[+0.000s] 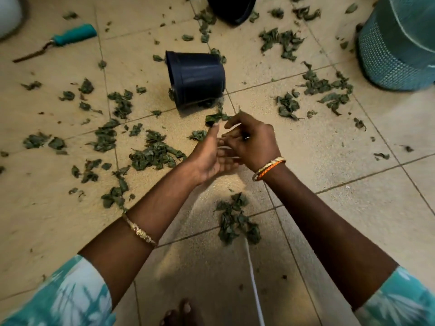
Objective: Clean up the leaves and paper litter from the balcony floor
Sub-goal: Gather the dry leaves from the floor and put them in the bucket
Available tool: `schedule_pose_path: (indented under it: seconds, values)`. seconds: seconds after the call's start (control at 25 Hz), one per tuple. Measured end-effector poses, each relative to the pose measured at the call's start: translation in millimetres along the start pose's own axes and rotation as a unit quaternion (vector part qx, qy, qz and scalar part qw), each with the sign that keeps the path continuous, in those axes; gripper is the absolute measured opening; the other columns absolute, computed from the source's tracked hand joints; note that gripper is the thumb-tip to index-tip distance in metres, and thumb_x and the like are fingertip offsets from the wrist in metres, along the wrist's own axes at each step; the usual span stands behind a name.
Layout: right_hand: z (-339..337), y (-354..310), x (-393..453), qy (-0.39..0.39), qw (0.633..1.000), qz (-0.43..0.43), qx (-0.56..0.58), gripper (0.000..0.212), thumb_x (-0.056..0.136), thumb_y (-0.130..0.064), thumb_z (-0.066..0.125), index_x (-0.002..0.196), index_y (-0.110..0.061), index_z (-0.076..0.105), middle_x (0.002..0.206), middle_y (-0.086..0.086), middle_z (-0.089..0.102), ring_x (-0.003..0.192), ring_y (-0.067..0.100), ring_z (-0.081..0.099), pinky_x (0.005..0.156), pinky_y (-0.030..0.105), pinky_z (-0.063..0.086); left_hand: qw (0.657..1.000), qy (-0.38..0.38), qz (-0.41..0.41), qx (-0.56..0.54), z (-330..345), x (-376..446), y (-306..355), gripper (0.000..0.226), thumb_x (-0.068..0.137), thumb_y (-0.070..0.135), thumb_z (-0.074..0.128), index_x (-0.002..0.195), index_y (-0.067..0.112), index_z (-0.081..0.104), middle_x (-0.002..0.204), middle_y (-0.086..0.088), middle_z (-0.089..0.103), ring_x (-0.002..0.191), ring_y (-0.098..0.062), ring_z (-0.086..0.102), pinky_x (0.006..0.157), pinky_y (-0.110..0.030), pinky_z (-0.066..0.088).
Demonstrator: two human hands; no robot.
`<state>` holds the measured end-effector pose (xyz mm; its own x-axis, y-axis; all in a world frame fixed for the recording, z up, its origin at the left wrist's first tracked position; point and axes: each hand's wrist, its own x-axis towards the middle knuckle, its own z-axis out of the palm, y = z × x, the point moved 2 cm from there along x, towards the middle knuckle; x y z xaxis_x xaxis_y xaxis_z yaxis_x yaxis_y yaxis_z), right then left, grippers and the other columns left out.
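Dried green leaves lie scattered over the beige tiled floor, with a dense heap (154, 154) left of my hands and another clump (236, 220) below them. A dark plastic pot (195, 81) lies tipped on its side just beyond my hands. My left hand (208, 156) is held palm up above the floor, fingers apart, nothing visible in it. My right hand (251, 140) hovers over the left palm with its fingers curled and touching it; whether it holds anything is hidden. No paper litter is visible.
A teal-handled garden trowel (58, 41) lies at the upper left. A teal woven basket (400, 43) stands at the upper right, and another black pot (231, 7) at the top edge. A white cord (254, 285) runs across the tiles near my bare toes (179, 314).
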<state>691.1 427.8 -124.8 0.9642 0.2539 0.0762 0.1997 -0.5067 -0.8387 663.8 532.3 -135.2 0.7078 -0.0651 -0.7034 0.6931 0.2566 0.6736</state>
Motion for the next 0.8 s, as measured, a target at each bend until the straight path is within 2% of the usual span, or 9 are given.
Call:
schedule_pose_path:
  seconds: [0.08, 0.16, 0.28, 0.36, 0.44, 0.52, 0.6, 0.68, 0.8]
  values:
    - [16.5, -8.5, -3.6, -0.072, 0.994, -0.044, -0.074, 0.026, 0.079, -0.011, 0.067, 0.104, -0.013, 0.061, 0.082, 0.007, 0.070, 0.076, 0.023, 0.066, 0.069, 0.033, 0.055, 0.994, 0.011, -0.007, -0.104, -8.8, -2.9, -1.0, 0.041, 0.103, 0.034, 0.032, 0.089, 0.008, 0.061, 0.069, -0.005, 0.064, 0.057, -0.012, 0.063, 0.055, -0.024, 0.054]
    - [22.5, -5.2, 2.4, -0.063, 0.991, -0.082, -0.081, 0.019, 0.083, -0.016, 0.065, 0.101, -0.009, 0.065, 0.091, 0.010, 0.070, 0.085, 0.025, 0.065, 0.075, 0.036, 0.053, 0.989, 0.054, -0.005, -0.136, -23.3, -5.4, -1.8, 0.033, 0.103, 0.024, 0.036, 0.084, 0.010, 0.058, 0.066, -0.003, 0.058, 0.051, -0.010, 0.057, 0.048, -0.019, 0.048]
    - [21.8, 20.8, 29.6, 0.034, 0.995, -0.007, -0.092, 0.030, 0.085, -0.033, 0.063, 0.108, -0.013, 0.064, 0.114, 0.012, 0.063, 0.107, 0.030, 0.056, 0.086, 0.032, 0.044, 0.986, 0.129, -0.014, -0.106, -53.3, -13.3, -3.2, 0.038, 0.102, 0.023, 0.036, 0.066, 0.016, 0.047, 0.052, 0.003, 0.045, 0.047, -0.009, 0.040, 0.034, -0.014, 0.032]
    - [32.6, 36.3, 49.5, -0.017, 0.981, 0.068, -0.184, 0.056, 0.082, -0.047, 0.063, 0.129, -0.019, 0.051, 0.137, 0.015, 0.043, 0.127, 0.034, 0.036, 0.099, 0.038, 0.036, 0.983, 0.161, -0.009, -0.084, -69.0, -20.7, -4.1, 0.039, 0.101, 0.023, 0.038, 0.062, 0.019, 0.042, 0.051, 0.005, 0.041, 0.047, -0.009, 0.037, 0.035, -0.013, 0.030]
    - [48.5, 39.7, 60.8, -0.057, 0.969, 0.079, -0.226, 0.063, 0.084, -0.050, 0.059, 0.138, -0.023, 0.042, 0.147, 0.016, 0.029, 0.134, 0.036, 0.024, 0.106, 0.044, 0.032, 0.980, 0.181, 0.001, -0.080, -77.7, -26.1, -5.2, 0.038, 0.100, 0.022, 0.039, 0.062, 0.019, 0.041, 0.053, 0.004, 0.042, 0.049, -0.010, 0.038, 0.037, -0.014, 0.032]
    - [63.0, 39.2, 62.8, -0.056, 0.968, 0.031, -0.244, 0.046, 0.091, -0.036, 0.054, 0.133, -0.018, 0.050, 0.145, 0.015, 0.036, 0.132, 0.036, 0.028, 0.107, 0.042, 0.032, 0.981, 0.182, 0.006, -0.073, -79.6, -29.2, -8.0, 0.037, 0.100, 0.021, 0.038, 0.064, 0.018, 0.043, 0.056, 0.003, 0.045, 0.050, -0.010, 0.041, 0.041, -0.017, 0.035]
    - [69.5, 41.5, 58.2, -0.029, 0.968, -0.054, -0.244, 0.027, 0.094, -0.016, 0.052, 0.116, -0.007, 0.064, 0.125, 0.018, 0.056, 0.120, 0.038, 0.042, 0.095, 0.039, 0.041, 0.982, 0.172, 0.007, -0.072, -78.6, -29.4, -11.1, 0.036, 0.100, 0.021, 0.037, 0.065, 0.017, 0.045, 0.060, 0.002, 0.048, 0.051, -0.010, 0.044, 0.044, -0.019, 0.038]
    - [66.3, 48.8, 52.6, -0.001, 0.964, -0.104, -0.245, 0.022, 0.092, -0.008, 0.052, 0.104, -0.002, 0.069, 0.105, 0.019, 0.066, 0.106, 0.038, 0.053, 0.083, 0.037, 0.046, 0.984, 0.158, 0.006, -0.075, -76.3, -28.3, -14.3, 0.037, 0.100, 0.022, 0.037, 0.065, 0.016, 0.047, 0.063, 0.001, 0.050, 0.051, -0.011, 0.047, 0.042, -0.017, 0.040]
    - [47.2, 54.3, 50.6, 0.034, 0.982, -0.051, -0.180, 0.019, 0.086, -0.003, 0.059, 0.101, -0.003, 0.071, 0.099, 0.015, 0.070, 0.094, 0.027, 0.063, 0.081, 0.024, 0.048, 0.988, 0.129, 0.004, -0.086, -68.4, -28.9, -15.7, 0.039, 0.102, 0.023, 0.036, 0.068, 0.013, 0.052, 0.059, -0.002, 0.057, 0.051, -0.013, 0.054, 0.042, -0.018, 0.043]
